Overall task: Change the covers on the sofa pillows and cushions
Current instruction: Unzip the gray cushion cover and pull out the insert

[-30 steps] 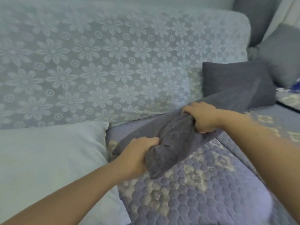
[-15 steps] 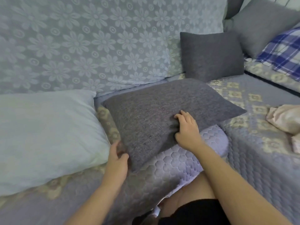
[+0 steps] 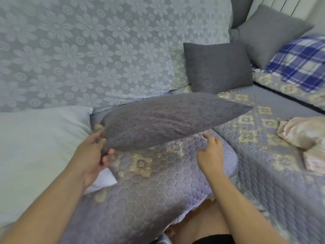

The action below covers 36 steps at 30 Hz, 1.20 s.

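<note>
Sofa (image 3: 263,182) across the whole view: floral lace throw (image 3: 88,50) over the backrest, quilted hexagon-stitched cover on the seat. Large white pillow (image 3: 35,147) lying at far left, bare of any dark cover. Grey pillow (image 3: 167,120) lifted clear of the seat at centre, tilted, long axis running left to right, far corner pointing toward the right seat section. Second grey cushion (image 3: 218,67) upright against the backrest; another grey one (image 3: 270,32) further back in the corner; blue plaid cushion (image 3: 302,64) beside it. Pale pink folded cloth (image 3: 304,132) at right edge, probably spare covers, cannot confirm.

Left hand (image 3: 91,154) pinching the pillow's near-left corner, thumb on top, fingers curled beneath. Right hand (image 3: 211,154) off the pillow, just under its lower edge, fingers spread and relaxed, holding nothing.

Risks, as judged:
- Whole weight on one corner pinch; likely droop or swing at the free end, possible slip onto the seat.
- Fabric alone gripped, not filling; cover could bunch or strain at seam or zip.
- Swinging corner near upright cushion; could topple it.
</note>
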Each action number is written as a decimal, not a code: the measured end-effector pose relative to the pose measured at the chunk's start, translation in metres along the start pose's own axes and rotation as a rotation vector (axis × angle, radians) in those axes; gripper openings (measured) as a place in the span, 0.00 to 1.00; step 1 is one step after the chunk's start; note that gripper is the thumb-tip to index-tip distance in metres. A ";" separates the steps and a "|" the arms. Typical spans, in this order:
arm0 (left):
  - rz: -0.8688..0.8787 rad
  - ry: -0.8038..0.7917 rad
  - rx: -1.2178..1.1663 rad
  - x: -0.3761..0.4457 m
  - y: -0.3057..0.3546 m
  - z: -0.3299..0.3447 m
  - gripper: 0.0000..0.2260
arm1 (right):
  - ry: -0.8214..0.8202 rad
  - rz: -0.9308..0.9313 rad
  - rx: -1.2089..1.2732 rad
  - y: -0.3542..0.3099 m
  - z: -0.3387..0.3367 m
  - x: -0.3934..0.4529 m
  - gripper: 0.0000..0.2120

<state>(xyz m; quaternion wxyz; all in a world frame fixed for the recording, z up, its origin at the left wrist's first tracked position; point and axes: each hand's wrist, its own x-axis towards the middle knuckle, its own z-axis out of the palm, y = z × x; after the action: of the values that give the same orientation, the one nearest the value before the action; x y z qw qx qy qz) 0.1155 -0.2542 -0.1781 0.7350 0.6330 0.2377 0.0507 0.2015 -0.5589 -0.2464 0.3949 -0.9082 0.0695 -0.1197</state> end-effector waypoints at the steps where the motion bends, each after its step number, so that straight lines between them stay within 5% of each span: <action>1: 0.057 -0.073 0.219 -0.004 -0.005 -0.004 0.14 | 0.039 -0.030 0.008 -0.002 -0.002 -0.002 0.23; 3: 0.135 -0.398 0.710 -0.017 -0.026 -0.011 0.15 | 0.195 -0.211 -0.004 -0.012 -0.011 -0.007 0.17; 5: -0.054 -0.774 1.003 -0.029 -0.046 -0.018 0.17 | 0.306 -0.397 -0.023 -0.028 -0.021 -0.008 0.14; 7: -0.200 -0.900 1.134 -0.025 -0.044 -0.024 0.15 | 0.254 -0.472 -0.057 -0.046 -0.020 0.003 0.11; 9: -0.143 -0.673 1.021 -0.012 -0.022 -0.022 0.08 | 0.121 -0.440 -0.093 -0.058 -0.008 0.025 0.10; 12: 0.173 0.139 0.789 0.027 0.011 -0.013 0.19 | -0.054 -0.278 -0.114 -0.056 0.018 0.045 0.17; 13: 0.188 0.266 0.707 0.038 0.015 -0.013 0.25 | -0.086 -0.225 -0.140 -0.054 0.028 0.046 0.19; 17: -0.436 0.028 0.004 0.087 0.000 -0.001 0.43 | -0.229 -0.175 -0.406 -0.048 0.061 0.036 0.26; 19: -0.460 0.051 -0.071 0.108 -0.006 0.004 0.46 | -0.270 -0.149 -0.427 -0.044 0.060 0.035 0.27; 23: -0.283 0.043 -0.181 0.122 0.018 0.037 0.25 | -0.209 -0.027 -0.227 -0.037 0.047 0.042 0.28; 25: -0.048 0.003 -0.189 0.117 0.056 0.056 0.17 | -0.101 -0.048 -0.104 -0.047 0.046 0.042 0.28; 28: 0.408 -0.010 -0.222 0.088 0.127 0.066 0.16 | 0.014 -0.185 0.160 -0.071 0.044 0.035 0.30; 32: 0.734 -0.011 -0.057 0.047 0.163 0.035 0.13 | 0.031 -0.291 0.428 -0.086 0.030 0.038 0.35; 36: 0.552 -0.103 0.561 0.053 0.100 -0.026 0.13 | 0.030 -0.110 0.598 -0.087 0.025 0.043 0.32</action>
<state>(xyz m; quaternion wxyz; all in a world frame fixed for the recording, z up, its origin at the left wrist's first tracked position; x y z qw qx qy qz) 0.1740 -0.1916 -0.1002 0.5033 0.8511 0.0261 0.1474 0.2528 -0.4918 -0.1922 0.6364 -0.7524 -0.0124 -0.1696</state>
